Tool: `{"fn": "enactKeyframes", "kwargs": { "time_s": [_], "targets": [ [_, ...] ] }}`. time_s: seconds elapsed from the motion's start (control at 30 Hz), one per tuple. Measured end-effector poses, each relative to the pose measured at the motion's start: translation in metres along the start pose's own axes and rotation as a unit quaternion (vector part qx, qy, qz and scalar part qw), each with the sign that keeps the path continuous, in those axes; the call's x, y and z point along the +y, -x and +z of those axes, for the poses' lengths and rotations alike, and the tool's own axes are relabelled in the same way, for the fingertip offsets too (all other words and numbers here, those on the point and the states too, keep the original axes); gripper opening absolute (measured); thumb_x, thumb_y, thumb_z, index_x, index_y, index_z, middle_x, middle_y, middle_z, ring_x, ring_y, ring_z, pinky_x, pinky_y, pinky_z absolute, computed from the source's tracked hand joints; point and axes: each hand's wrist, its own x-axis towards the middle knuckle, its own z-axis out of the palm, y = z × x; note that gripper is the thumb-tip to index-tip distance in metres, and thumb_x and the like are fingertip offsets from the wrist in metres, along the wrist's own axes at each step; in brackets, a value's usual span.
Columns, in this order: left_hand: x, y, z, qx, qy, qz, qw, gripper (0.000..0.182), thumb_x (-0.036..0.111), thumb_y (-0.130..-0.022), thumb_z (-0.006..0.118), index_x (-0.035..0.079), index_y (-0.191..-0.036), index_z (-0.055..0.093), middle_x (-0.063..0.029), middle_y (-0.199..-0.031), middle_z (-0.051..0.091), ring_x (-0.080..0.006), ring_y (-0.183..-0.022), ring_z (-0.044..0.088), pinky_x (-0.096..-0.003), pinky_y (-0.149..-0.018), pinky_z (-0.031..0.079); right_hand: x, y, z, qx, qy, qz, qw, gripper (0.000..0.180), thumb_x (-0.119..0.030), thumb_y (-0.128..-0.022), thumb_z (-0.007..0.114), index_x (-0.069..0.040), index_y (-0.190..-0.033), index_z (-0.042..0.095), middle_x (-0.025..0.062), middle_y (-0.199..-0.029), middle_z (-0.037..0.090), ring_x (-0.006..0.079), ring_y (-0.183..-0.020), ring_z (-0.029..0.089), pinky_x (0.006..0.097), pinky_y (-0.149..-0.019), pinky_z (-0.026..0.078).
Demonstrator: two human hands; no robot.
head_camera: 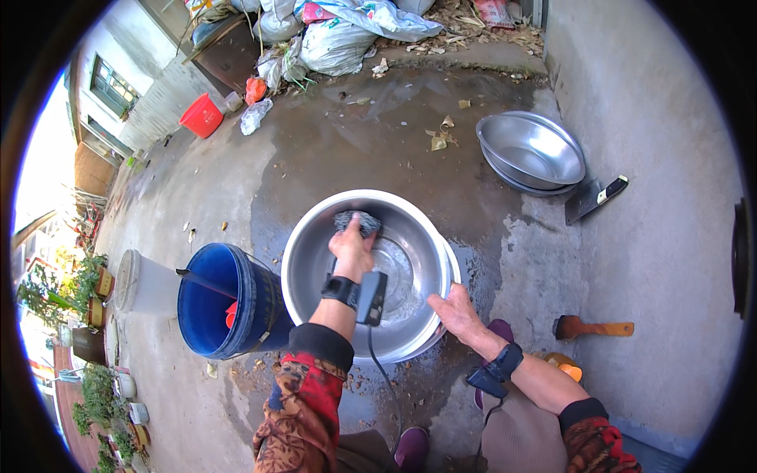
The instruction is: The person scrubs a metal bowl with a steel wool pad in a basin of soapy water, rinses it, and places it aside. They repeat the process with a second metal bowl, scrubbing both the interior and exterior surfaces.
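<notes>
My left hand (351,253) presses a grey scouring pad (358,221) against the inner wall of a large stainless steel basin (399,236), on its far side. My right hand (464,313) grips the basin's near right rim with the thumb over the edge. The basin rests in or on another metal basin (453,260), whose edge shows at the lower right. A little liquid glistens on the bottom. Both wrists carry black straps with small cabled devices.
On the left stands a blue bucket (207,295) with a handled tool inside. Stacked steel basins (523,154), a cleaver (585,198) and a wooden-handled brush (591,327) are by the right wall. A red bucket (202,116) and filled sacks (337,47) lie beyond the wet concrete.
</notes>
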Motion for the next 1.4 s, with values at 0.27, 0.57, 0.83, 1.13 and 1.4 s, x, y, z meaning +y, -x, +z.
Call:
{"fn": "enactKeyframes", "kwargs": {
  "time_s": [0.27,0.57,0.83,1.13,1.4],
  "targets": [
    [0.007,0.013,0.016,-0.110,-0.023,-0.063,0.992,0.026,0.014,-0.089,0.073,-0.001,-0.102,0.057,-0.0161,-0.100,0.064,-0.0244,-0.082,0.066,-0.0397,-0.066,0.060,0.001,0.003,-0.010,0.029,0.046,-0.080,0.995,0.022,-0.006,-0.090,0.054,0.006,-0.106,0.061,0.0069,-0.084,0.068,0.0128,-0.069,0.064,0.0296,-0.058,0.053],
    [-0.045,0.010,0.007,-0.276,-0.271,0.044,0.921,0.023,0.016,-0.088,0.075,0.001,-0.102,0.066,-0.0065,-0.092,0.069,-0.0144,-0.078,0.064,-0.0317,-0.068,0.053,0.003,-0.003,-0.004,0.047,0.023,-0.063,0.997,0.019,-0.006,-0.088,0.056,0.006,-0.102,0.064,0.0038,-0.088,0.067,0.0105,-0.079,0.060,0.0297,-0.068,0.051],
    [0.035,-0.065,-0.047,-0.169,-0.712,0.653,0.196,0.016,0.015,-0.079,0.062,0.011,-0.095,0.065,-0.0057,-0.100,0.056,-0.0220,-0.101,0.054,-0.0332,-0.087,0.045,0.006,-0.004,-0.007,0.067,-0.016,-0.088,0.994,0.019,-0.007,-0.089,0.055,0.006,-0.099,0.064,0.0028,-0.087,0.066,0.0090,-0.076,0.059,0.0290,-0.066,0.049],
    [0.016,-0.014,-0.097,-0.322,-0.877,0.210,0.289,0.031,0.026,-0.080,0.075,0.010,-0.107,0.073,-0.0097,-0.116,0.066,-0.0275,-0.116,0.059,-0.0432,-0.089,0.053,0.037,-0.031,-0.020,0.160,0.045,-0.114,0.979,0.032,-0.008,-0.087,0.053,0.008,-0.114,0.059,0.0164,-0.091,0.069,0.0221,-0.079,0.066,0.0367,-0.074,0.053],
    [-0.070,0.015,-0.107,-0.566,-0.647,0.127,0.494,0.040,0.018,-0.082,0.074,0.007,-0.119,0.065,-0.0162,-0.115,0.066,-0.0317,-0.110,0.062,-0.0395,-0.097,0.048,0.030,-0.029,-0.033,0.104,0.052,0.005,0.993,0.031,-0.009,-0.086,0.052,0.014,-0.104,0.061,0.0187,-0.075,0.068,0.0254,-0.061,0.069,0.0343,-0.050,0.055]
  ]
}}
